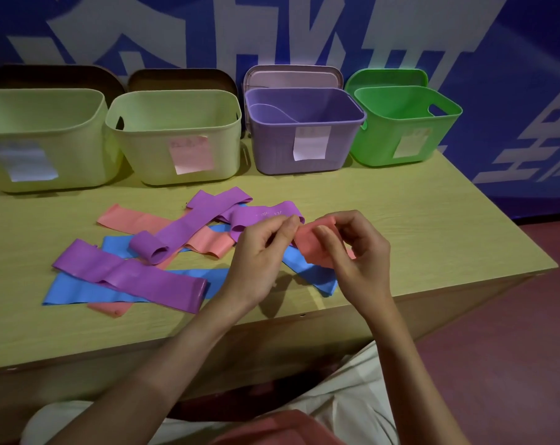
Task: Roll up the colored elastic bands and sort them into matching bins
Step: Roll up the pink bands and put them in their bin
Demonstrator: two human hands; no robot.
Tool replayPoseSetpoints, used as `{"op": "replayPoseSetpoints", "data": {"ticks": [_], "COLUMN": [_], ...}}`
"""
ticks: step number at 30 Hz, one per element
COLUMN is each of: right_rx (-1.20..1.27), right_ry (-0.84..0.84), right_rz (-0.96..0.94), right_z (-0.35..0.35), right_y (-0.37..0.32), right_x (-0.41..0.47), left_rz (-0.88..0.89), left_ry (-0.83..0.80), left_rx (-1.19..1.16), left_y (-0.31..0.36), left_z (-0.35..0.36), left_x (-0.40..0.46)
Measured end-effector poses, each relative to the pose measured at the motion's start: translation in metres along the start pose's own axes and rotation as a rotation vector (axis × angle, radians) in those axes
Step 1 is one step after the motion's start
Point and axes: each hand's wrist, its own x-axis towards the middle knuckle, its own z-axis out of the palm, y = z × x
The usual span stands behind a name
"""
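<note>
Your left hand (262,248) & right hand (352,252) both pinch the pink band (310,242) above the table (432,226), w/ purple, blue, pink bands loose nearby.

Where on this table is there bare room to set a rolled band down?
Bare tabletop lies right of both hands, in front of the purple bin and green bin. The near-left edge is also free. The middle is crowded with the loose bands.
</note>
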Motion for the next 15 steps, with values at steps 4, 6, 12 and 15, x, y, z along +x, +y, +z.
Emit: {"op": "replayPoseSetpoints", "data": {"ticks": [4, 6, 12, 15], "right_rx": [0.003, 0.034, 0.086, 0.117], "right_ry": [-0.035, -0.067, -0.051, -0.012], "right_rz": [0.003, 0.021, 0.028, 0.051], "right_z": [0.0030, 0.0038, 0.0039, 0.0037], "right_y": [0.0030, 0.0038, -0.0004, -0.0010], "right_x": [-0.0001, -0.0007, -0.0011, -0.0005], "left_rz": [0.055, 0.050, 0.094, 0.140], "left_ry": [0.005, 0.030, 0.093, 0.088], "left_rx": [0.141, 0.161, 0.229, 0.293], "left_y": [-0.0014, -0.0016, -0.0071, -0.0093], "left_z": [-0.0014, -0.0016, -0.0045, -0.0037], "left_x": [0.0006, 0.0014, 0.0052, 0.0063]}}
